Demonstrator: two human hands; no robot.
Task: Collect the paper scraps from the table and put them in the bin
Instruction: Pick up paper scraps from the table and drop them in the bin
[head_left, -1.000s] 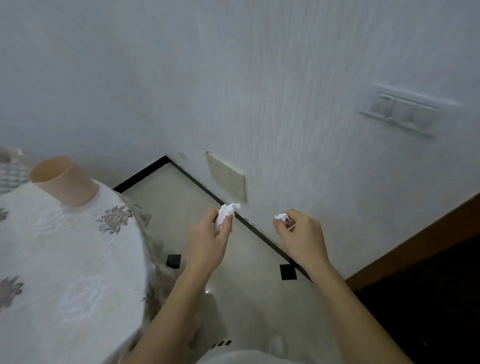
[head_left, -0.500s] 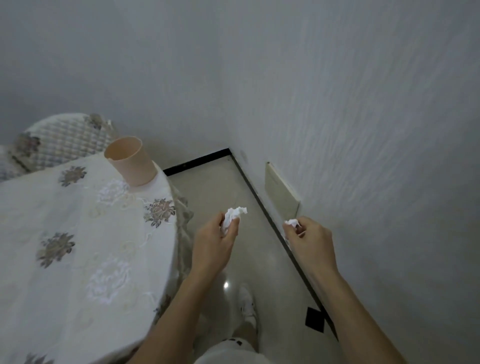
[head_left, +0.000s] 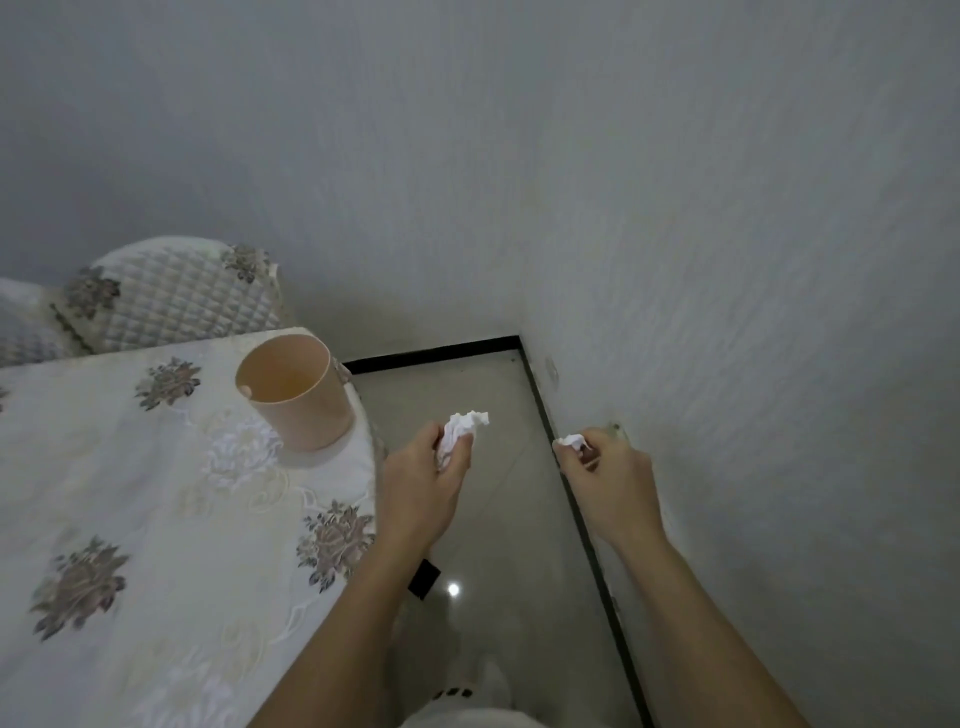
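My left hand (head_left: 423, 483) is closed around a crumpled white paper scrap (head_left: 464, 427) that sticks up above the fingers. My right hand (head_left: 610, 475) pinches a smaller white paper scrap (head_left: 571, 442) between thumb and fingers. Both hands hang over the floor, to the right of the table. A peach-coloured round bin (head_left: 298, 395) stands upright on the table's right edge, to the left of my left hand and a short way off. The part of its inside that shows holds nothing.
The round table (head_left: 130, 519) wears a cream cloth with flower embroidery. A quilted chair back (head_left: 171, 293) stands behind it. A grey wall (head_left: 753, 312) runs close along the right, meeting the tiled floor (head_left: 498, 545) at a black skirting strip. My foot shows at the bottom.
The view has swung left and down, bringing the bin and table closer to my hands. Both hands still hold their scraps, in much the same pose.
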